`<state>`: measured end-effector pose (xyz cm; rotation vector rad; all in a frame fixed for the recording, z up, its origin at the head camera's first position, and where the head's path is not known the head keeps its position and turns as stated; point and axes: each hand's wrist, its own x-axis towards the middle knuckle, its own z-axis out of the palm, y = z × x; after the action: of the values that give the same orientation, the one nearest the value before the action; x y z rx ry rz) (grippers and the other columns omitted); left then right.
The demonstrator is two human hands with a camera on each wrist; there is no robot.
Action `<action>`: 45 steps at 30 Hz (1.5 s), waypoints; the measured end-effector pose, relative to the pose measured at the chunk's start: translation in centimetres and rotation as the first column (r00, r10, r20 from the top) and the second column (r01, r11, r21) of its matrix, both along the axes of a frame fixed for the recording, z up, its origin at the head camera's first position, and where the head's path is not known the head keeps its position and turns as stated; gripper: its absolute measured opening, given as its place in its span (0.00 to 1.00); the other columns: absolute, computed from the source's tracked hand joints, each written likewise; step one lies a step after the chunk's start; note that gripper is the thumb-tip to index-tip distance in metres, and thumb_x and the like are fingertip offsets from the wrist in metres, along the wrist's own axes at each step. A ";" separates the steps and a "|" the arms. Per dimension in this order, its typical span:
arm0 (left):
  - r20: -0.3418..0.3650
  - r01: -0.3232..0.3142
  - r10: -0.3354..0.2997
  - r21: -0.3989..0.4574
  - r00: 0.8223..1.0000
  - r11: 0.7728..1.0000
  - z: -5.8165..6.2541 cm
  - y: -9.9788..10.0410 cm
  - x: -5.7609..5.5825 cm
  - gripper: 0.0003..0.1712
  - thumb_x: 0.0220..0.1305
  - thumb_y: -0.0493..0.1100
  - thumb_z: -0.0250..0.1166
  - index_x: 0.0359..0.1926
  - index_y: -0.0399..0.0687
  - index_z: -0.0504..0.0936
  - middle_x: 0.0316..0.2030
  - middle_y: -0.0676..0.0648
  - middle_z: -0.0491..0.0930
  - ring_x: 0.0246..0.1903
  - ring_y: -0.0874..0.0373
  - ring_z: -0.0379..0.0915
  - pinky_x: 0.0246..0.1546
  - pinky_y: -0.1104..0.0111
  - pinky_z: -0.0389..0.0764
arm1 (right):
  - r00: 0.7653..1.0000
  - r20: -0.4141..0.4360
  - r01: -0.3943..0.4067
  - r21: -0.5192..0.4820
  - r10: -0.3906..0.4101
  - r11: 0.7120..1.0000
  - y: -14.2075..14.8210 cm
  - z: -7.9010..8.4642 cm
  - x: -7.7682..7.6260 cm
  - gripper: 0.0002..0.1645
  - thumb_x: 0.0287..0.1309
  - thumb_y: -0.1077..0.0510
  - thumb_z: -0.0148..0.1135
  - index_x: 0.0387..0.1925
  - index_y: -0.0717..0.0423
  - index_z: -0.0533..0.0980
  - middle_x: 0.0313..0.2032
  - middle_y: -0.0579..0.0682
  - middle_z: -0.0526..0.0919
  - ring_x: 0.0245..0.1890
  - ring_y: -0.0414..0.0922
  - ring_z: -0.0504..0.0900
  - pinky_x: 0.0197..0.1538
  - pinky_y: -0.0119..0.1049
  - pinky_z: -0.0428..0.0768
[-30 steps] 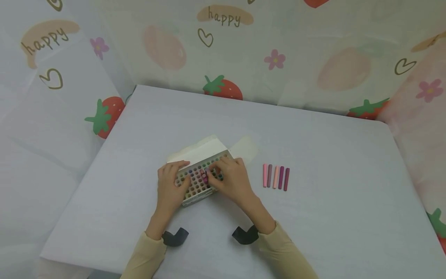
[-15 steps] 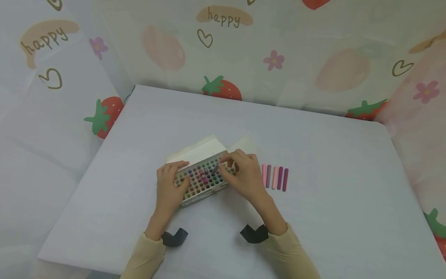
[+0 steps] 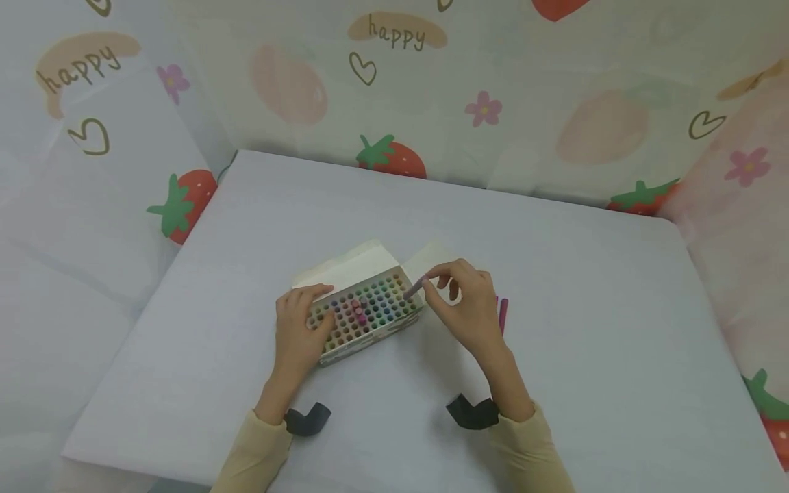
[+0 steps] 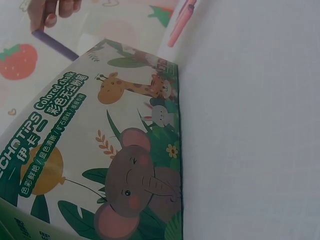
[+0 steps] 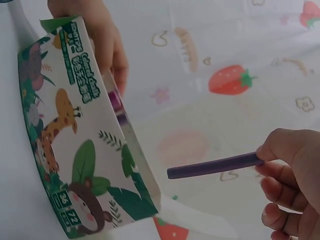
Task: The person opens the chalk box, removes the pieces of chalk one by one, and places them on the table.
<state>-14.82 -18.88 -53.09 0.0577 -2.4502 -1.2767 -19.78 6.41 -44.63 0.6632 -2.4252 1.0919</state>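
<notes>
An opened box of coloured chalk stands on the table, its top showing rows of round holes with chalk ends in them. At the left end, my left hand holds the box, thumb over the top and fingers along the back edge. My right hand pinches a dark purple chalk stick by one end between thumb and fingertips. That stick slants over the box's right end in the head view. Several pink and purplish chalk ends rise above the others mid-box. Animal drawings cover the box side in the left wrist view.
The box's white lid flap lies folded back behind it. Loose chalk sticks lie right of the box, mostly hidden by my right hand. A printed curtain borders the white table at the back and sides.
My right hand has drawn the purple chalk stick up from the box and carried it rightward, covering most of the loose sticks. My left hand stays on the box.
</notes>
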 end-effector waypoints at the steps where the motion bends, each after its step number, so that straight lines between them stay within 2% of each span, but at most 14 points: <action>1: 0.001 0.000 0.000 0.000 1.000 1.000 0.0 0.0 0.0 0.21 0.52 0.37 0.62 0.50 0.50 0.77 0.49 0.46 0.73 0.56 0.47 0.56 0.54 0.49 0.58 | 1.000 -0.001 0.007 -0.004 -0.007 1.000 0.2 0.1 0.0 0.06 0.50 0.61 0.64 0.34 0.52 0.78 0.23 0.48 0.75 0.21 0.42 0.68 0.39 0.39 0.62; 4: 0.001 0.000 0.000 -0.001 1.000 1.000 0.0 0.0 0.1 0.21 0.52 0.37 0.62 0.50 0.50 0.77 0.49 0.46 0.73 0.56 0.47 0.56 0.54 0.49 0.58 | 1.000 -0.017 0.024 -0.019 -0.024 1.000 1.0 0.3 0.0 0.07 0.50 0.62 0.65 0.34 0.54 0.79 0.23 0.48 0.75 0.20 0.41 0.68 0.37 0.38 0.64; 8: -0.002 0.001 -0.001 0.000 1.000 1.000 0.1 0.0 0.1 0.21 0.52 0.36 0.62 0.50 0.50 0.77 0.49 0.46 0.73 0.56 0.47 0.56 0.54 0.49 0.58 | 0.999 -0.035 0.017 -0.072 -0.019 0.997 2.1 0.4 0.1 0.07 0.49 0.64 0.65 0.34 0.57 0.79 0.23 0.48 0.76 0.20 0.40 0.68 0.29 0.35 0.67; 11: -0.008 0.002 -0.002 -0.003 1.000 1.000 0.1 0.0 0.0 0.21 0.52 0.36 0.62 0.50 0.49 0.77 0.49 0.46 0.73 0.56 0.47 0.56 0.54 0.49 0.58 | 0.999 -0.045 0.017 -0.108 -0.022 0.994 2.8 0.4 0.0 0.08 0.49 0.66 0.64 0.34 0.58 0.79 0.23 0.48 0.76 0.20 0.40 0.68 0.24 0.31 0.66; 17: -0.015 0.002 -0.002 -0.007 1.000 1.000 0.0 0.0 0.0 0.21 0.52 0.36 0.62 0.50 0.49 0.77 0.49 0.46 0.73 0.55 0.46 0.56 0.54 0.49 0.58 | 0.996 -0.043 0.075 -0.137 -0.082 0.988 4.2 0.1 0.1 0.10 0.47 0.70 0.64 0.35 0.62 0.78 0.22 0.51 0.75 0.19 0.44 0.67 0.22 0.24 0.59; 21: -0.014 0.000 0.000 -0.008 1.000 1.000 0.1 0.0 0.0 0.21 0.52 0.37 0.62 0.50 0.49 0.77 0.49 0.46 0.73 0.55 0.46 0.56 0.54 0.48 0.58 | 0.993 -0.030 0.105 -0.140 -0.110 0.985 5.3 0.0 0.2 0.09 0.48 0.70 0.63 0.35 0.63 0.78 0.22 0.51 0.74 0.18 0.44 0.67 0.27 0.27 0.62; 24: -0.010 -0.002 0.002 -0.010 1.000 1.000 0.0 0.0 -0.1 0.20 0.53 0.37 0.62 0.50 0.50 0.77 0.49 0.46 0.73 0.55 0.47 0.57 0.54 0.49 0.58 | 0.989 0.016 0.146 -0.121 -0.145 0.982 6.4 -0.2 0.2 0.08 0.51 0.67 0.63 0.36 0.61 0.78 0.23 0.49 0.74 0.21 0.42 0.67 0.33 0.31 0.64; 30: 0.002 -0.006 0.006 -0.001 1.000 1.000 -0.2 0.0 -0.1 0.20 0.53 0.37 0.61 0.50 0.51 0.78 0.49 0.48 0.74 0.56 0.48 0.56 0.54 0.49 0.59 | 0.969 0.140 0.217 -0.077 -0.205 0.973 8.7 -0.6 0.0 0.09 0.54 0.60 0.63 0.37 0.59 0.78 0.25 0.48 0.73 0.24 0.41 0.68 0.36 0.33 0.64; 34: 0.007 -0.005 0.005 0.001 1.000 1.000 -0.2 0.0 -0.1 0.20 0.53 0.37 0.61 0.50 0.51 0.77 0.49 0.47 0.73 0.56 0.48 0.56 0.53 0.49 0.59 | 0.957 0.151 0.254 -0.021 -0.248 0.967 9.7 -0.9 -0.1 0.09 0.54 0.59 0.62 0.36 0.59 0.78 0.24 0.48 0.73 0.24 0.41 0.68 0.32 0.31 0.65; 40: 0.009 -0.004 0.004 -0.005 1.000 1.000 -0.2 0.0 -0.2 0.20 0.54 0.37 0.62 0.50 0.50 0.77 0.50 0.47 0.73 0.56 0.47 0.56 0.54 0.48 0.59 | 0.921 0.183 0.330 0.103 -0.344 0.938 10.9 -1.6 -0.2 0.09 0.55 0.56 0.61 0.35 0.57 0.77 0.24 0.48 0.73 0.25 0.42 0.68 0.25 0.31 0.63; 45: -0.001 0.000 0.000 -0.001 1.000 1.000 -0.2 0.0 -0.2 0.20 0.54 0.36 0.62 0.50 0.50 0.77 0.49 0.47 0.73 0.56 0.47 0.56 0.53 0.48 0.59 | 0.895 0.229 0.351 0.168 -0.383 0.921 11.8 -2.3 -0.3 0.09 0.56 0.55 0.60 0.35 0.57 0.77 0.25 0.49 0.74 0.26 0.43 0.67 0.22 0.32 0.64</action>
<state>-15.04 -18.91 -53.30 0.0564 -2.4504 -1.2755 -20.05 18.22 -46.91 0.0808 -2.7070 0.9228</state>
